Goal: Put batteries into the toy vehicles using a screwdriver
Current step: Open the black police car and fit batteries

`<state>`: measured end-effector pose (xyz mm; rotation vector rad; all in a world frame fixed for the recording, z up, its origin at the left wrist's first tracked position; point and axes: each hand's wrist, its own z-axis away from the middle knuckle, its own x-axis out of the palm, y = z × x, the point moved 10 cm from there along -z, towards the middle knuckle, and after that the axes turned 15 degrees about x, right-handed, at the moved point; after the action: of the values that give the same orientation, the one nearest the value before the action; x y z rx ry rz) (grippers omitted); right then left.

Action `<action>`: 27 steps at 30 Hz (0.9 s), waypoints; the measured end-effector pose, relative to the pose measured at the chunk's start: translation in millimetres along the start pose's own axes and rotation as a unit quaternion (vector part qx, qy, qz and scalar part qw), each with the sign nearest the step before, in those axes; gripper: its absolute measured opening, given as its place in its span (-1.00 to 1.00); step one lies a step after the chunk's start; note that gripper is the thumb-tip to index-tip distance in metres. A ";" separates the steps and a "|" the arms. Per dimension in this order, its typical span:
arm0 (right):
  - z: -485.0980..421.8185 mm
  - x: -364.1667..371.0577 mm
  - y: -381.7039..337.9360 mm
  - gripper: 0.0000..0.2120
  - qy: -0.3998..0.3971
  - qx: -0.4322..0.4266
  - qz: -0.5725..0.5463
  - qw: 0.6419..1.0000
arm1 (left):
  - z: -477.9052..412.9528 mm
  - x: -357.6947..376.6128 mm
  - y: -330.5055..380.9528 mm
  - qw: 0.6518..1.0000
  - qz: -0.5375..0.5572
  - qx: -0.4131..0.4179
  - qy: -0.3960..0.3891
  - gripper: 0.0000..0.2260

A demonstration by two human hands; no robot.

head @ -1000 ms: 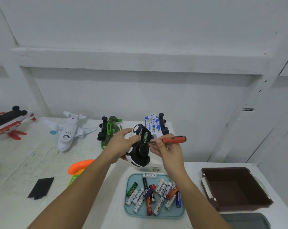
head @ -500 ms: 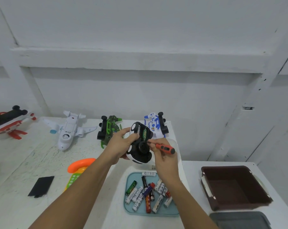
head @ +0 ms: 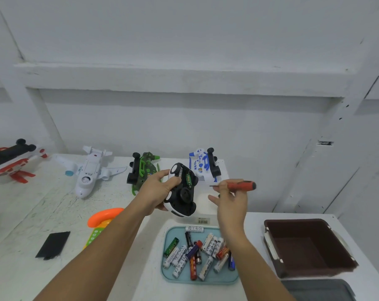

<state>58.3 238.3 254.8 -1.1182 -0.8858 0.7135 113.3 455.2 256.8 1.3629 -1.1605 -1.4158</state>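
Tabletop (head: pixel 32 213), left fingers (head: pixel 160 174) gripping toy car (head: pixel 183 192), right fingers (head: pixel 232 193) pinching screwdriver (head: pixel 240 185), grey tray (head: pixel 319 288) cropped.

Not much can be read here tbh. "Herbright" is printed lengthwise on the near white battery (head: pixel 206 268), which lies at the near edge of the teal tray (head: pixel 167 275). The same word is seen on the left white battery (head: pixel 181 258), a bit left of the tray's middle. A CE mark is made out on the far white battery (head: pixel 194 229), laid across the tray's far edge. Just beyond the tray, a barcode sticker (head: pixel 203 220) is stuck on a white box (head: pixel 203 205), but its print is too tiny to be read. Further beyond, white lettering on the black battery (head: pixel 180 174) fitted in the toy car (head: pixel 182 199) is too blurred.
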 end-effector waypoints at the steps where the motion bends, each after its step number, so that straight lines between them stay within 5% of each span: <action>1: -2.9 0.3 -2.8 -0.92 -0.014 0.018 -0.040 0.999 | -0.5 -0.5 0.7 1.000 -0.007 0.002 -0.002 -0.76; 5: -0.5 22.7 -17.2 -0.93 -0.096 0.006 -0.020 0.995 | -2.0 1.6 7.7 1.000 -0.026 0.015 -0.009 -0.80; 11: 5.1 44.9 -13.2 -0.84 -0.079 -0.088 0.285 0.951 | 0.7 8.9 15.1 0.998 -0.047 0.031 -0.015 -0.85; 16: 4.7 29.0 -35.1 -0.84 -0.024 -0.117 0.257 0.959 | 1.3 7.2 13.2 0.999 -0.044 0.020 -0.015 -0.81; 23: -13.0 24.0 -24.4 -0.94 -0.092 0.025 0.018 0.995 | 2.7 7.2 3.8 1.000 -0.004 0.012 -0.020 -0.83; 27: -17.7 28.2 -31.3 -0.91 -0.087 0.003 0.070 0.994 | 2.7 8.0 1.8 1.000 -0.001 0.017 -0.022 -0.81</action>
<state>88.9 245.1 288.0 -1.1329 -0.9572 0.9405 110.1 447.2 256.6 1.3623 -1.2181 -1.4392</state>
